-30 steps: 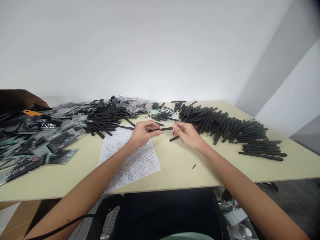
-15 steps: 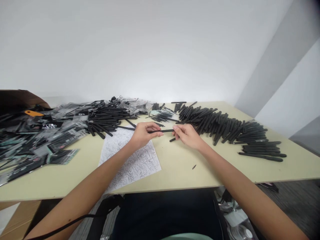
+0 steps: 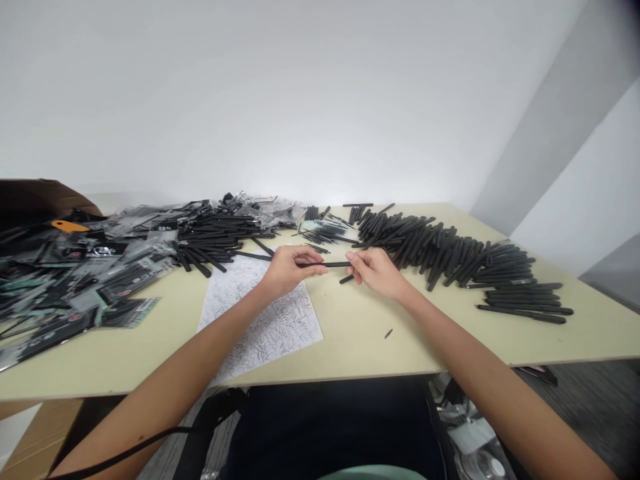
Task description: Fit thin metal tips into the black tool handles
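A black pen (image 3: 336,265) is held level between my two hands, above the table. My left hand (image 3: 287,271) has its fingers and thumb closed round the pen's left part, over the scribbled white paper (image 3: 273,327). The fingertips of my right hand (image 3: 377,272) pinch the right end of the same pen. Just below the right fingers, the tip of another short black piece (image 3: 345,280) shows; I cannot tell whether it lies on the table or is in the hand. A small dark pointed piece (image 3: 389,333) lies nearer the front edge.
A long pile of black pens (image 3: 430,250) stretches along the right. Thin refills (image 3: 327,231) lie at the back middle. More black pens (image 3: 215,233) and many plastic packets (image 3: 135,267) cover the left, beside a cardboard box (image 3: 45,193). A white wall (image 3: 310,100) stands behind the table.
Hardly anything differs. Both hands keep their hold on the pen; my right hand has shifted very slightly to the right.
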{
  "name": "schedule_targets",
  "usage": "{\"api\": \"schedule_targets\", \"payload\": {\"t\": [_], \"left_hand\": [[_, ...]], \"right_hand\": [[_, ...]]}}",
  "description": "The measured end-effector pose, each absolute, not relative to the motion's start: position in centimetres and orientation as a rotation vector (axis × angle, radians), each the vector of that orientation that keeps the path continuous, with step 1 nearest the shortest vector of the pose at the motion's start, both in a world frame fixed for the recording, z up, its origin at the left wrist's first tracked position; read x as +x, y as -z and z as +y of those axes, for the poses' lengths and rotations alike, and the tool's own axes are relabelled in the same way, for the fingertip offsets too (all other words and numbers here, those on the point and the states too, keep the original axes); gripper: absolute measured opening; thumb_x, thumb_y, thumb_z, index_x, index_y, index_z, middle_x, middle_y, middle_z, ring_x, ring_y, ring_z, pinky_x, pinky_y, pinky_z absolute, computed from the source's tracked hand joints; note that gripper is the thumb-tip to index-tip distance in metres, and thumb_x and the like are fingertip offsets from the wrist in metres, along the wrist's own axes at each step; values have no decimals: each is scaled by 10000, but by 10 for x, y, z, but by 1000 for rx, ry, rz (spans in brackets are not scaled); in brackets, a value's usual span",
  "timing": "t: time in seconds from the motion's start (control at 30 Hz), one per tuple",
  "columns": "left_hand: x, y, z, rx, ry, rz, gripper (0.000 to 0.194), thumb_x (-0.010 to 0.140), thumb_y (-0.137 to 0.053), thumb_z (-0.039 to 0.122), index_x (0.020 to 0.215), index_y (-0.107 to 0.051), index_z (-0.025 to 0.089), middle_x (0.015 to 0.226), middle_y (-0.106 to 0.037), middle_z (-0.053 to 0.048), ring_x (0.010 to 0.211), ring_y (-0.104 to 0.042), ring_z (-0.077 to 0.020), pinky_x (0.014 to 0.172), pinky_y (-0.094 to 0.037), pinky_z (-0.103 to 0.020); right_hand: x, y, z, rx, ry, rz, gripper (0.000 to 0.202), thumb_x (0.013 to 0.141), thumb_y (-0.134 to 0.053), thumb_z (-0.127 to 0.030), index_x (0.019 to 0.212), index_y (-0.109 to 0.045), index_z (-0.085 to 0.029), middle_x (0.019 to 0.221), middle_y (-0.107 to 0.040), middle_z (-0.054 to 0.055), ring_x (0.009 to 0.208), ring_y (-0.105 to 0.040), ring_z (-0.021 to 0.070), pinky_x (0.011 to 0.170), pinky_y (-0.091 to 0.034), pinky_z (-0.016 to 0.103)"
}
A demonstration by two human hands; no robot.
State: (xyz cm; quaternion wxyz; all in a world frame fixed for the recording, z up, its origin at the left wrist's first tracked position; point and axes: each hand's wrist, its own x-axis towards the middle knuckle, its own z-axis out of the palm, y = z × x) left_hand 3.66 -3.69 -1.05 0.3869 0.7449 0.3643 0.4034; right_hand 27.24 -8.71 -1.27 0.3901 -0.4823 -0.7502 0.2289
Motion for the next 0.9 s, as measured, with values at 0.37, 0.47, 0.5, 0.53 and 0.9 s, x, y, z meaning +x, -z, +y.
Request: {"api": "schedule_targets", "payload": {"t": [0.37, 0.47, 0.5, 0.53, 0.9], "left_hand": [[38, 4, -43, 1846, -1022, 928, 435, 637, -905, 448, 864, -744, 114, 840, -768, -118, 830, -754, -261, 766, -625, -347], [39, 4, -43, 1865, -1038, 942, 424, 607, -921, 431, 844, -749, 124, 871, -772, -110, 855, -751, -257, 793, -621, -341], [39, 5, -42, 1867, -1045, 937, 417, 604, -922, 428, 836, -749, 127, 871, -772, -105, 856, -750, -255, 801, -621, -340], [39, 5, -42, 1870, -1052, 930, 409, 603, -922, 424, 829, -749, 130, 867, -771, -99, 854, -750, -251, 808, -620, -339], [36, 1, -43, 2042, -1052, 862, 342, 631, -912, 382, 801, -736, 143, 810, -768, -66, 806, -750, -222, 827, -614, -320]], "right_hand": [[273, 18, -85, -1117, -565, -1899, 309, 961, -545, -457, 969, -669, -174, 764, -642, 8, 511, -407, 93, 502, -293, 251], [273, 14, -87, -1143, -540, -1947, 383, 988, -502, -464, 809, -654, -161, 640, -607, -2, 516, -425, 97, 520, -304, 247], [273, 13, -87, -1147, -543, -1959, 406, 994, -491, -468, 779, -647, -161, 614, -600, -6, 509, -426, 96, 520, -305, 246], [272, 12, -88, -1150, -550, -1969, 423, 999, -482, -473, 763, -644, -162, 594, -596, -9, 500, -425, 96, 519, -305, 246], [271, 11, -90, -1267, -689, -1959, 633, 1032, -371, -558, 628, -659, -165, 518, -601, 4, 484, -489, 100, 595, -374, 246]]}}
